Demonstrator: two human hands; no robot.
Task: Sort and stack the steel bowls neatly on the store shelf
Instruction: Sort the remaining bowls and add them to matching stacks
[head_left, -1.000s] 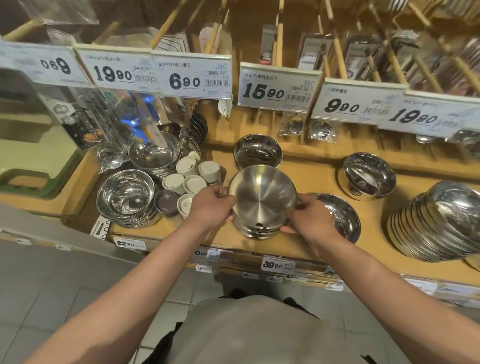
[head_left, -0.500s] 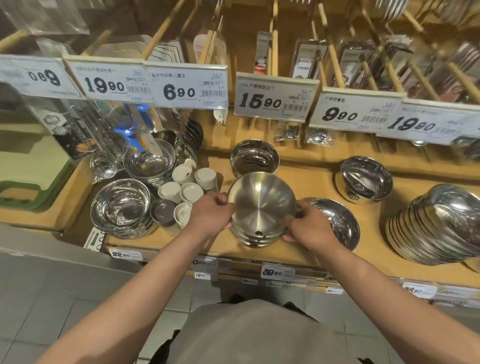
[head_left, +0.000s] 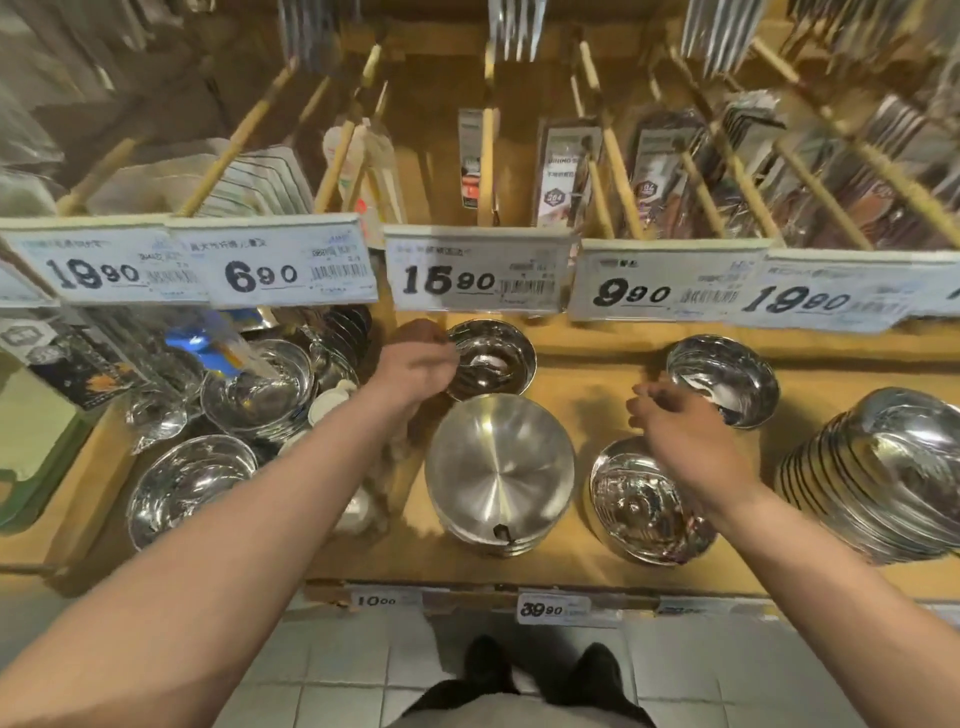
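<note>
A stack of brushed steel bowls (head_left: 498, 467) stands at the front middle of the wooden shelf (head_left: 587, 364), with neither hand on it. My left hand (head_left: 415, 358) is behind it at a small shiny bowl (head_left: 493, 358), and its fingers curl over that bowl's near-left rim. My right hand (head_left: 675, 421) hovers to the right of the stack with loosely curled fingers that hold nothing. It hangs between a shiny bowl at the back right (head_left: 722, 379) and a wide shiny bowl at the front (head_left: 639, 509), whose right side my wrist hides.
A leaning row of nested bowls (head_left: 883, 473) fills the far right. At the left are more shiny bowls (head_left: 192, 488), (head_left: 260, 384) and small white cups (head_left: 327, 402). Price tags (head_left: 478, 270) hang on a rail above the shelf, with packaged utensils on pegs behind.
Both hands have let go of the brushed stack. The left one moved back to the small bowl and the right one lifted off to the right. The camera has tilted down.
</note>
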